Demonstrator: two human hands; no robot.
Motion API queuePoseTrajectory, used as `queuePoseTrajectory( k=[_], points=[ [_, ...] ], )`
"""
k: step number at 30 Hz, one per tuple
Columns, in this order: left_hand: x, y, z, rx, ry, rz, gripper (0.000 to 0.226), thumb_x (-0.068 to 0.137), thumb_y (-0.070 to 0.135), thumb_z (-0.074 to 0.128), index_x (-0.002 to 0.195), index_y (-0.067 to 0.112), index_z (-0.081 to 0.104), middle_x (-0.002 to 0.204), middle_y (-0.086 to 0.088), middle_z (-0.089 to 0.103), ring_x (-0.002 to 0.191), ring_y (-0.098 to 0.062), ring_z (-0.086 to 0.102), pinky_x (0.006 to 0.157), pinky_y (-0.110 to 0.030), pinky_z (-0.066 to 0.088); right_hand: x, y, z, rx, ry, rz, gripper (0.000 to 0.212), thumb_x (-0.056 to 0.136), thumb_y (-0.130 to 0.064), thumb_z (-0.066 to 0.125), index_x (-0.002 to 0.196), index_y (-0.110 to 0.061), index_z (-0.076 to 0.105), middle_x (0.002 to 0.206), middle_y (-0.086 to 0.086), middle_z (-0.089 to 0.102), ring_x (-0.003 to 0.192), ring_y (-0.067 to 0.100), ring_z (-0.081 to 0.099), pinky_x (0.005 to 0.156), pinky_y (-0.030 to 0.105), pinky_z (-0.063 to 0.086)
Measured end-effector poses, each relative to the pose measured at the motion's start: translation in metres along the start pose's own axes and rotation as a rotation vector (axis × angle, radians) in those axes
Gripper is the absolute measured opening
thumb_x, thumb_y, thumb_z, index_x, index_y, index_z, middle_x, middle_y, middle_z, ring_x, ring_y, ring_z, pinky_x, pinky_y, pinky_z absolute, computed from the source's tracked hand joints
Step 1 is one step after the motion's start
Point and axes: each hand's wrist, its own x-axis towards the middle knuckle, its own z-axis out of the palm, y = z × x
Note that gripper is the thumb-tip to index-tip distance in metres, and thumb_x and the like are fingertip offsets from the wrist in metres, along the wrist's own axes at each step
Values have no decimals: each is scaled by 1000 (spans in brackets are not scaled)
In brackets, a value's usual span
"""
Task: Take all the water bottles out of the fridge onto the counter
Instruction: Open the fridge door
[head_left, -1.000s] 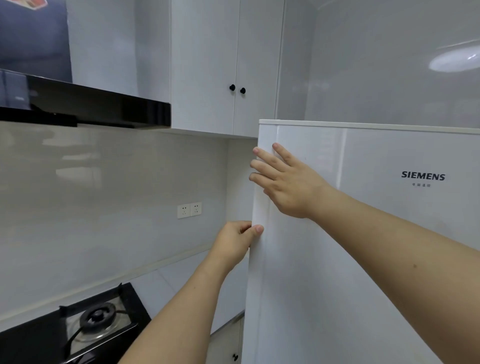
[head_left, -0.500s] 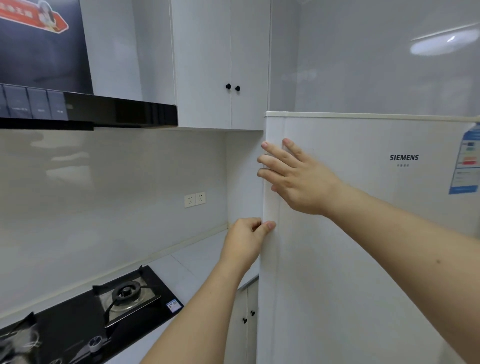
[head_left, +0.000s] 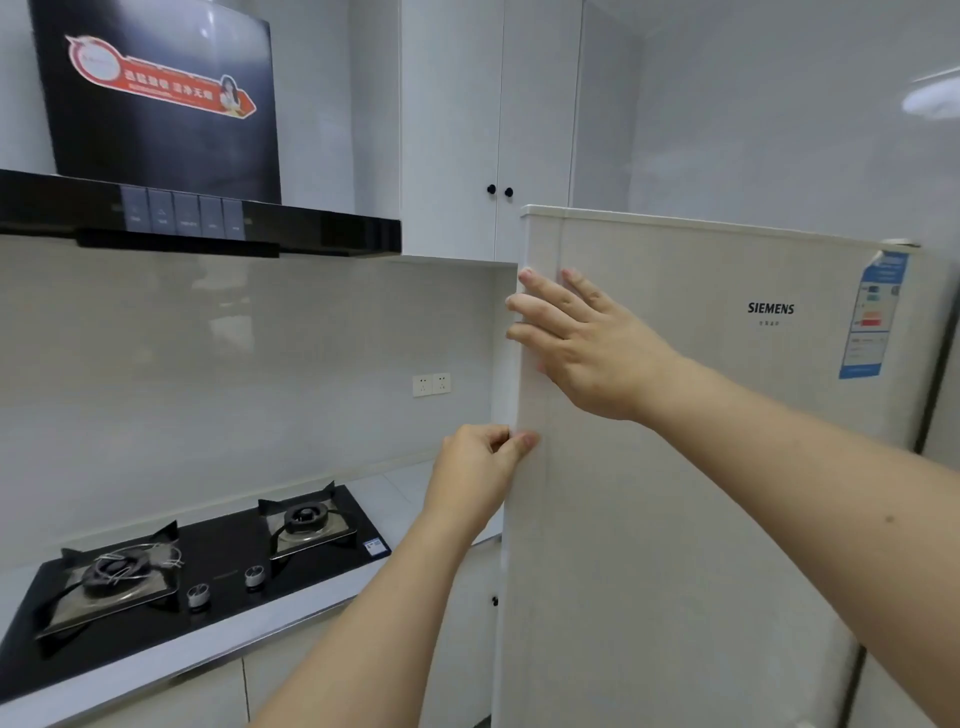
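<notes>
Water bottles are nowhere visible; the fridge door (head_left: 701, 467) fills the right side and hides whatever is inside. Left hand (head_left: 480, 462) grips the door's left edge, fingers curled round it and tips hidden behind. Right hand (head_left: 587, 343) lies flat on the door front, fingers straight. Left of the fridge, the counter (head_left: 405, 493) carries a gas hob (head_left: 182, 577).

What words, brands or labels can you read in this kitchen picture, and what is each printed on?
"SIEMENS": on the fridge door; the small print beneath is unreadable.
Blue label at the door's right edge: too small to read.
Red sticker on the range hood: blurred.
Small sticker on the stove: unreadable.
</notes>
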Motion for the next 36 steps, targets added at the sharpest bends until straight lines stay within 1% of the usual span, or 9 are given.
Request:
queuePoseTrajectory(
  k=[3,8,13,16,18,21,29,32,36],
  points=[
    [-37,24,10,50,66,4,38,89,43,62,72,9,66,57,-1,38,55,-18,29,56,-30,24,-20,1,-33,-11,25,-28,41,93,-22,36,125,-12,59,142,10,49,141,33,34,116,51,22],
    [-88,62,27,104,63,-12,43,83,49,59,78,8,68,60,-2,46,56,-16,34,56,-30,29,-57,9,-78,-34,49,-64,42,94,-21,38,131,-13,57,147,9,45,141,31,33,115,49,18],
    [-133,101,44,164,67,-1,42,88,37,64,74,-3,61,53,-4,37,46,-16,30,41,-20,26,-93,18,-120,-41,58,-63,41,95,-20,40,134,-15,53,150,8,41,143,30,30,115,50,19],
    [-151,118,55,187,39,0,50,79,48,62,79,-2,64,62,-22,52,49,-16,37,50,-24,31,-113,20,-142,-33,86,-55,39,95,-17,43,133,-14,55,150,8,42,142,31,32,115,51,21],
    [-165,130,62,226,20,13,52,77,49,60,77,-2,64,65,-24,56,52,-16,38,54,-29,33,-127,24,-156,-22,99,-52,38,95,-16,44,132,-14,56,149,9,43,141,32,33,115,51,23],
    [-181,148,72,265,4,15,48,81,40,67,66,-4,54,54,-11,38,51,-19,32,53,-29,30,-148,29,-174,-4,101,-44,38,97,-17,40,132,-14,56,150,8,41,142,31,31,115,51,24],
    [-225,198,114,383,-63,82,50,82,36,69,51,10,40,49,-6,41,46,-21,37,46,-32,37,-212,50,-223,-22,93,-8,42,97,-17,41,138,-13,48,153,7,27,145,32,22,119,49,17],
    [-238,210,128,405,-46,112,50,82,34,68,52,11,35,46,-1,31,42,-17,26,43,-25,24,-229,57,-237,-50,69,-4,43,97,-18,46,140,-14,47,154,8,27,145,33,22,118,50,19],
    [-249,222,141,428,-51,135,50,83,33,66,52,11,34,45,0,31,41,-17,27,41,-24,22,-245,65,-252,-98,48,-4,53,91,-8,55,142,-15,44,155,8,26,145,33,22,118,51,20]
  ],
)
